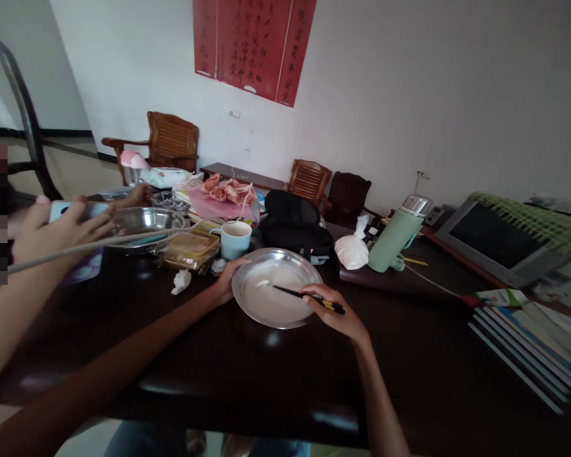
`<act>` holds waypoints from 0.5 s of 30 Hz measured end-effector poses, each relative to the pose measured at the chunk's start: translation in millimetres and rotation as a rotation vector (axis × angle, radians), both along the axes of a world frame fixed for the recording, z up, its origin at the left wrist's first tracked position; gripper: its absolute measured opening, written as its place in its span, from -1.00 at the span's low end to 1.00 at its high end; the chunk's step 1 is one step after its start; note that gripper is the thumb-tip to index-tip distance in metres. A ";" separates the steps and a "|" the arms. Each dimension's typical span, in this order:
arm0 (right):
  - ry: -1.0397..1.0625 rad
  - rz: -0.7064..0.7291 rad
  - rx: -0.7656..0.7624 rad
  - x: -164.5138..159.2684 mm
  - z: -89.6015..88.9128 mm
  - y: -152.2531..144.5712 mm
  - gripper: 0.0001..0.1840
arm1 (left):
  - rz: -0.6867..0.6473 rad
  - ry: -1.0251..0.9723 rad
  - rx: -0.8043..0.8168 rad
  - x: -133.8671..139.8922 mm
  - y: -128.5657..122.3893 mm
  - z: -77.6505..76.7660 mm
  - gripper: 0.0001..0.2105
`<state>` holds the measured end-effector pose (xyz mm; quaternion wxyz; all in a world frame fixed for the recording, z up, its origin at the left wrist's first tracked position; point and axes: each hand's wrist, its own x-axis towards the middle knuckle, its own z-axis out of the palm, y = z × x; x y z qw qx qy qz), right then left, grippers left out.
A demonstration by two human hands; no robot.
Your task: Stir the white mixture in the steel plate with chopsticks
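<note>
A round shallow metal basin [247, 313] stands on the dark table in front of me, with a pale, milky mixture [266, 299] in it. My left hand [227, 280] grips its left rim, the fingers partly hidden at the edge. In my right hand [334, 310] are dark chopsticks [289, 291] with gold-patterned ends. Their tips reach into the mixture, beside a small whitish lump [263, 283]. Just behind the basin stand a light blue mug [235, 241] and an open black case [295, 231]. A knotted plastic bag of white powder [352, 252] sits to the right.
Another person's hand [71, 222] holds a phone at left, near a second metal bowl [147, 222]. A yellowish plastic-wrapped pack [190, 251] and crumpled tissue [181, 281] lie left. A green thermos [396, 235], stacked books [528, 349] and a television [492, 231] are right.
</note>
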<state>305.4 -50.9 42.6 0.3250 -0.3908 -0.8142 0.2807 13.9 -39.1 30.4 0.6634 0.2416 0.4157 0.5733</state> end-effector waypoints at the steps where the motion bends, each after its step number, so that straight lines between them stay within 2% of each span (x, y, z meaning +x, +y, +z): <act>1: 0.003 -0.067 0.027 3.7 -1.0 1.5 -0.73 | 0.008 0.005 -0.021 -0.1 0.7 -0.2 -0.83; 4: 0.004 -0.165 0.037 32.6 5.7 4.9 -0.73 | 0.011 0.015 -0.052 -0.9 3.6 -2.9 -0.86; 7: 0.004 -0.041 -0.029 47.7 14.2 4.2 -0.69 | 0.006 0.000 -0.018 -1.2 4.9 -4.5 -0.85; 11: 0.005 0.124 -0.083 12.9 3.8 1.5 -0.70 | 0.012 0.007 -0.013 -0.5 2.7 -2.4 -0.87; 13: 0.007 0.083 -0.030 -2.2 -3.9 2.5 -0.73 | 0.004 0.012 -0.010 -0.3 1.5 -1.1 -0.86; 15: 0.009 -0.040 0.032 0.8 -5.6 4.4 -0.73 | 0.013 0.019 -0.032 -0.1 0.9 -0.2 -0.86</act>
